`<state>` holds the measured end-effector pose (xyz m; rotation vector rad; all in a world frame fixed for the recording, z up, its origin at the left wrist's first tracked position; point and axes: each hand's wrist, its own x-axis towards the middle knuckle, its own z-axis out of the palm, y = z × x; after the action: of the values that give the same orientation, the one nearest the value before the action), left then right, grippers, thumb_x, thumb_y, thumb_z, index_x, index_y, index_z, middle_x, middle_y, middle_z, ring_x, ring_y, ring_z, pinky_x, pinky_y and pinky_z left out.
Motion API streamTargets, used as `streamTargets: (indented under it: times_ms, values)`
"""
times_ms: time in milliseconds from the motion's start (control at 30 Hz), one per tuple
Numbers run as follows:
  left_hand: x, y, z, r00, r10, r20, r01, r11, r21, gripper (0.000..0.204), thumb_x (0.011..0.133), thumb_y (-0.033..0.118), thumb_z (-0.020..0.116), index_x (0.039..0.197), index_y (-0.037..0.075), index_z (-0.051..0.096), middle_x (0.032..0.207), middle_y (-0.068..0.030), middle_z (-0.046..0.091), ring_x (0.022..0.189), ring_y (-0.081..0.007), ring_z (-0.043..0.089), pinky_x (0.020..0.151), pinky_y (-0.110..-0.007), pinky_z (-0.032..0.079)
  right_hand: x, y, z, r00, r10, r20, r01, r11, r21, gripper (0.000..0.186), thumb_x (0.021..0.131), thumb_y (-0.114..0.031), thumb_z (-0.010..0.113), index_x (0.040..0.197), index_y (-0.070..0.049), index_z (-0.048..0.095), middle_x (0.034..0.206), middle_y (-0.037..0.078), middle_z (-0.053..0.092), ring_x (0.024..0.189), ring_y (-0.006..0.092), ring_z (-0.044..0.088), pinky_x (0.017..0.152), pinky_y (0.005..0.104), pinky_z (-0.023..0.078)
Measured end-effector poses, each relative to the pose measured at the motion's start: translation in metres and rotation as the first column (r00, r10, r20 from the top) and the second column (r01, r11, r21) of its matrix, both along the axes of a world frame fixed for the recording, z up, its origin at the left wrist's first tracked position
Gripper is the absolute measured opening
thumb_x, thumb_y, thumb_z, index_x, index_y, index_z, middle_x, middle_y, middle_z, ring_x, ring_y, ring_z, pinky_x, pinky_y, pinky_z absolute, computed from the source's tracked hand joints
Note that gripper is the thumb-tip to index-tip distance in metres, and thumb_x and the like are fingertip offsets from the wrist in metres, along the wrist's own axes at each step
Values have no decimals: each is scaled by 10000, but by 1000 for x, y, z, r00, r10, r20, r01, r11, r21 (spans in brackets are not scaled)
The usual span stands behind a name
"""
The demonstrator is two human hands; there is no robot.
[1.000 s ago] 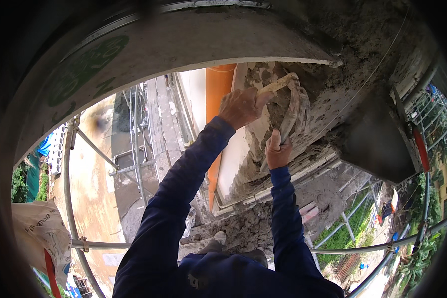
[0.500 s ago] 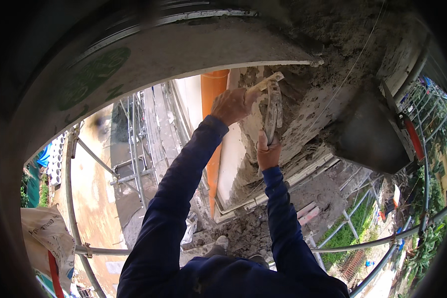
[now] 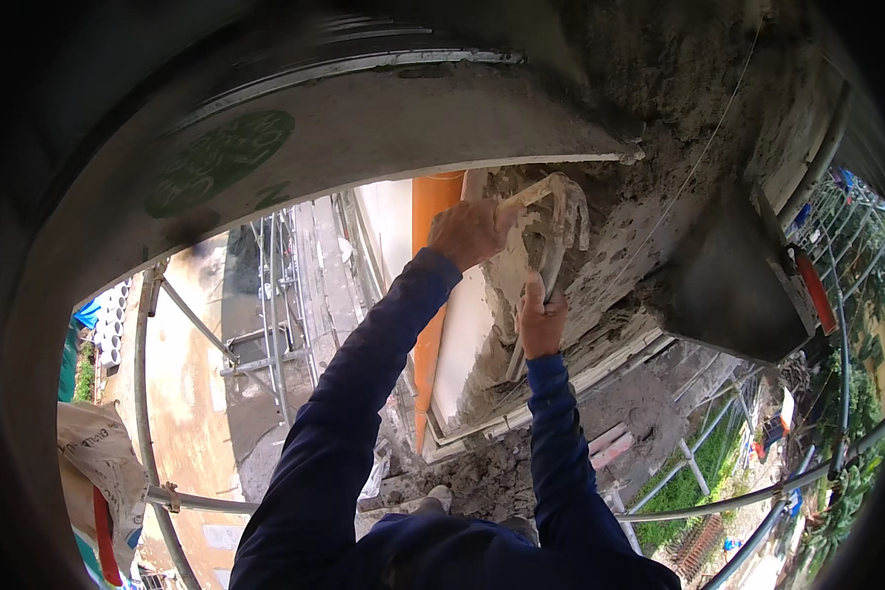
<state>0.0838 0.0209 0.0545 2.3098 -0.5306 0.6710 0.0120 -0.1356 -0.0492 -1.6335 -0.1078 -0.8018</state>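
My left hand (image 3: 470, 234) is closed round one end of a pale, mortar-smeared bar (image 3: 533, 193) in front of the wall corner. Lower and to the right, my right hand (image 3: 542, 320) grips a grey, mortar-coated curved strip (image 3: 558, 239), its thumb lying along it. Bar and strip meet at the top in a hooked bend; whether they are joined, I cannot tell. Behind them, rough wet mortar (image 3: 619, 231) covers the wall face. A smooth pale wall face (image 3: 462, 349) and an orange vertical strip (image 3: 429, 334) lie left of the corner.
A grey concrete slab edge (image 3: 393, 123) hangs overhead. At the right juts a dark flat board (image 3: 737, 280) beside a red-orange piece (image 3: 816, 292). A scaffold rail (image 3: 718, 508) curves round me, and a pale sack (image 3: 103, 452) hangs at the left. Mortar lumps (image 3: 482, 477) lie by my feet.
My view has tilted, so the overhead slab sits lower. Both hands have shifted slightly right with the bar and strip, whose hooked top now shows more plainly. Both grips are unchanged.
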Motion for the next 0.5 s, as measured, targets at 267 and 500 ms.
streamTargets:
  times_ms: [267, 500]
  values:
    - [-16, 23, -35, 999, -22, -40, 18, 997, -76, 534, 966, 474, 506, 736, 4, 613, 596, -184, 597, 549, -361, 600, 571, -465, 482, -102, 28, 42, 921, 200, 335, -294, 920, 259, 554, 888, -616, 603, 824, -84, 461, 641, 31, 468, 485, 97, 412, 423, 262, 358]
    - [15, 7, -12, 990, -79, 113, 75, 996, 39, 489, 943, 453, 571, 714, 23, 611, 554, -171, 579, 516, -369, 584, 540, -488, 465, -119, 25, 41, 949, 240, 205, -291, 917, 273, 647, 832, -697, 586, 899, -66, 461, 651, 48, 475, 478, 110, 406, 420, 282, 380]
